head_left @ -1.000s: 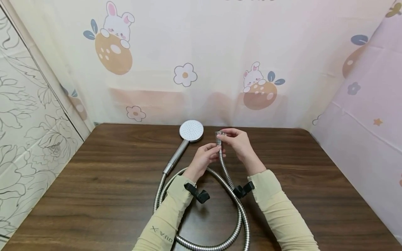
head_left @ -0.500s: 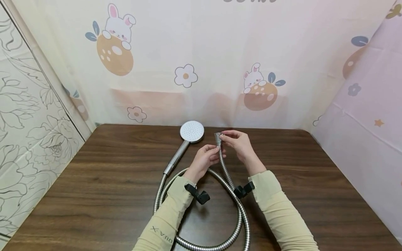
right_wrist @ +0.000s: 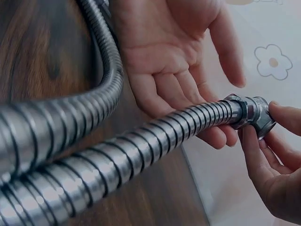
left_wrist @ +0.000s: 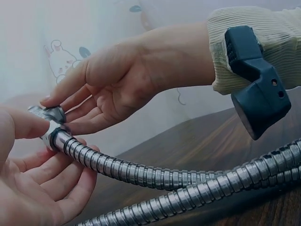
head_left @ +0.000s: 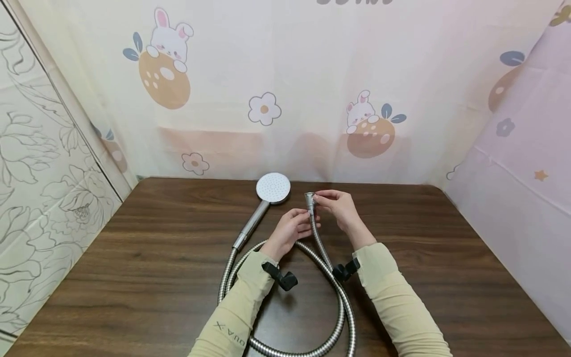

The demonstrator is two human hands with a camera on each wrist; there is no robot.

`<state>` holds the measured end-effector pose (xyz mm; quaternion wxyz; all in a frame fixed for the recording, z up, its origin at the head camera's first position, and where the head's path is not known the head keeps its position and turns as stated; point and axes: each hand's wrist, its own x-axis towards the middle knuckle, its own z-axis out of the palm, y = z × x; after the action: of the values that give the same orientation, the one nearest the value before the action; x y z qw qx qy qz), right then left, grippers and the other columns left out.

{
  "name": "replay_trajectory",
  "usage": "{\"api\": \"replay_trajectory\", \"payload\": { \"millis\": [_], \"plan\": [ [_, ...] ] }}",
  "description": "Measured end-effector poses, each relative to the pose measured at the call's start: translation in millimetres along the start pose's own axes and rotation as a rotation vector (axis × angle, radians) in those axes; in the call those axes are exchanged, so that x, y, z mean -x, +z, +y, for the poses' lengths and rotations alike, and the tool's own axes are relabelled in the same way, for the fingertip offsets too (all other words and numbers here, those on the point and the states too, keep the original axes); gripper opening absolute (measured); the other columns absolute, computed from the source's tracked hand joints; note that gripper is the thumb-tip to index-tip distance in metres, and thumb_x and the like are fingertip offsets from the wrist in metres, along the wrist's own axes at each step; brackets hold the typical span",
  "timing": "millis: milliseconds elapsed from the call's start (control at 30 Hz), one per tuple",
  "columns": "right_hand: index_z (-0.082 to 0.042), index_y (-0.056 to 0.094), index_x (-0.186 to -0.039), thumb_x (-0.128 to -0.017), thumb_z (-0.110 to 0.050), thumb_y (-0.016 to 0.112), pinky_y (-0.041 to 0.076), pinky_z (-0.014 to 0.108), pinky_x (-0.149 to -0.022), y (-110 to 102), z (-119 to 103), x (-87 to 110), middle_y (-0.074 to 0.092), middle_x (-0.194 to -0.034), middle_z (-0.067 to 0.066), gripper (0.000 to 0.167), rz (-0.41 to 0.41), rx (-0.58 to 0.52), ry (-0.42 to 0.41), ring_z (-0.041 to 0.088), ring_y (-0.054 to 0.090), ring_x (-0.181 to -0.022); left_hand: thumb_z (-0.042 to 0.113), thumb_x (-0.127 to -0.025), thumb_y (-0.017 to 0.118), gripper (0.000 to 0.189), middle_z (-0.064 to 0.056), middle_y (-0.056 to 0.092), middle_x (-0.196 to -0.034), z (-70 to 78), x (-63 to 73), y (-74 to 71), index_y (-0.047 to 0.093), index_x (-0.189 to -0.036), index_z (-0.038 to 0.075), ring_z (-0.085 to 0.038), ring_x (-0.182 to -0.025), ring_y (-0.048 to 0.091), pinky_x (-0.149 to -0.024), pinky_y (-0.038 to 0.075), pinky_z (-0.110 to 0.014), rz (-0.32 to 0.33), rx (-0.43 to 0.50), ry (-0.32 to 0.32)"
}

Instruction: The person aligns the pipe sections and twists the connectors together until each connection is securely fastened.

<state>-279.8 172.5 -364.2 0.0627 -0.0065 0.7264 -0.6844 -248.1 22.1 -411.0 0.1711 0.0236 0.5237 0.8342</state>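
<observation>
A ribbed metal shower hose (head_left: 337, 287) lies in loops on the table, with its end raised between both hands. My right hand (head_left: 343, 210) pinches the flared metal end fitting (head_left: 310, 201) between thumb and fingertips. In the right wrist view this fitting (right_wrist: 261, 115) shows a nut (right_wrist: 241, 112) where the hose joins it. My left hand (head_left: 290, 230) supports the hose end from below. Its fingers (right_wrist: 216, 136) pass behind the hose, and its thumb stands a little off the nut. Left of the hands, the hose's other end joins a shower head (head_left: 273, 188) with a white face and silver handle.
The dark wooden table (head_left: 134, 277) ends at a cloth backdrop (head_left: 223, 64) with printed rabbits and flowers. A pale floral panel (head_left: 44, 163) stands at the left, and lilac cloth (head_left: 526, 163) at the right. Black wrist mounts (head_left: 280, 276) sit on both cuffs.
My right fingertips have moved from over the top of the fitting to its right side, leaving more of the flared end visible. The left hand has stayed nearly in place at the hose end.
</observation>
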Motion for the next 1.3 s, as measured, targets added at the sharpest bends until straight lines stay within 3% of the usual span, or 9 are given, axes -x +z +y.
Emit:
{"api": "replay_trajectory", "payload": {
  "millis": [333,467,600,833,1300],
  "plan": [
    [0.009,0.054,-0.116,-0.086,-0.012,0.063,0.045,0.040,-0.091,1.0,10.9,-5.9,0.059,-0.101,0.009,0.038,0.013,-0.003,0.042,0.009,0.064,-0.078,0.013,-0.093,0.048,0.026,-0.007,0.060,-0.095,-1.2,-1.5,-0.8,0.046,-0.115,-0.001,-0.030,-0.098,0.061,-0.085,0.048,-0.039,0.022,-0.022,-0.057],
    [0.011,0.055,-0.113,-0.085,-0.010,0.063,0.044,0.043,-0.091,1.4,12.6,-8.2,0.060,-0.096,0.008,0.036,0.024,-0.021,0.029,0.009,0.064,-0.077,0.013,-0.094,0.047,0.029,-0.014,0.056,-0.107,0.6,-2.9,-1.3,0.046,-0.119,-0.003,-0.036,-0.107,0.056,-0.090,0.045,-0.042,0.009,-0.005,-0.076],
    [0.012,0.054,-0.113,-0.085,-0.009,0.062,0.043,0.044,-0.092,-0.2,15.6,-9.7,0.059,-0.096,0.008,0.036,0.023,-0.007,0.041,0.008,0.063,-0.076,0.013,-0.094,0.046,0.034,-0.020,0.050,-0.119,0.3,-2.5,-1.9,0.044,-0.123,-0.005,-0.033,-0.105,0.056,-0.094,0.042,-0.042,-0.009,-0.022,-0.100],
    [0.011,0.056,-0.112,-0.086,-0.009,0.061,0.046,0.043,-0.089,-2.3,19.1,-14.4,0.058,-0.106,0.018,0.033,-0.011,0.073,0.064,0.011,0.064,-0.078,0.012,-0.094,0.045,0.039,-0.008,0.052,-0.101,-1.3,-1.2,-3.3,0.042,-0.126,-0.010,-0.018,-0.089,0.054,-0.096,0.040,-0.041,-0.008,-0.046,-0.120],
    [0.010,0.057,-0.110,-0.084,-0.011,0.064,0.048,0.040,-0.085,-2.0,25.7,-22.6,0.060,-0.101,0.016,0.034,-0.009,0.105,0.102,0.011,0.065,-0.075,0.009,-0.094,0.045,0.036,-0.009,0.050,-0.103,-1.2,-1.7,-4.5,0.044,-0.125,-0.010,-0.021,-0.093,0.053,-0.097,0.040,-0.040,0.012,-0.024,-0.137]
  ]
}}
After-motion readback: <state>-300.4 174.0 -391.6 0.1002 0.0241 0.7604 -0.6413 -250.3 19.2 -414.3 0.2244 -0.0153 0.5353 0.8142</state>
